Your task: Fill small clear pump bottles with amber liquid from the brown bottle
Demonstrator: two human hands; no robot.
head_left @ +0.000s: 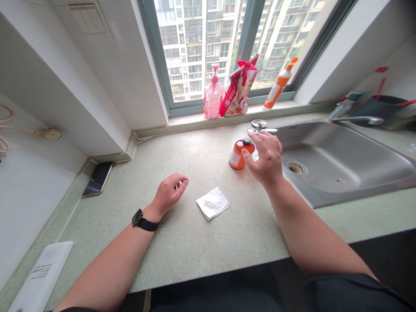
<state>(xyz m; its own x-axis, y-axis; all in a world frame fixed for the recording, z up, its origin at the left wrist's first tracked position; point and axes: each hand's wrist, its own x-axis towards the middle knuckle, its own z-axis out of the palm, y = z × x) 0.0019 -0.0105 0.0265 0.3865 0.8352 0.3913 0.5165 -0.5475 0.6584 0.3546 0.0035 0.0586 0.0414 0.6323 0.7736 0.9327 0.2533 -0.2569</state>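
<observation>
My right hand (265, 157) hovers over the counter beside a small orange bottle (238, 154) with a dark cap, fingers spread, thumb close to the bottle's side; I cannot tell whether it touches. My left hand (169, 193), with a black watch on the wrist, rests on the speckled green counter (195, 242) with fingers loosely curled and nothing in it. A folded white tissue (212, 203) lies on the counter between my two hands.
A steel sink (341, 164) with a faucet (354, 118) is at the right. On the window sill stand a pink pump bottle (213, 94), a red refill pouch (238, 89) and an orange-white bottle (278, 86). A phone (97, 178) lies far left, a white device (42, 275) near left.
</observation>
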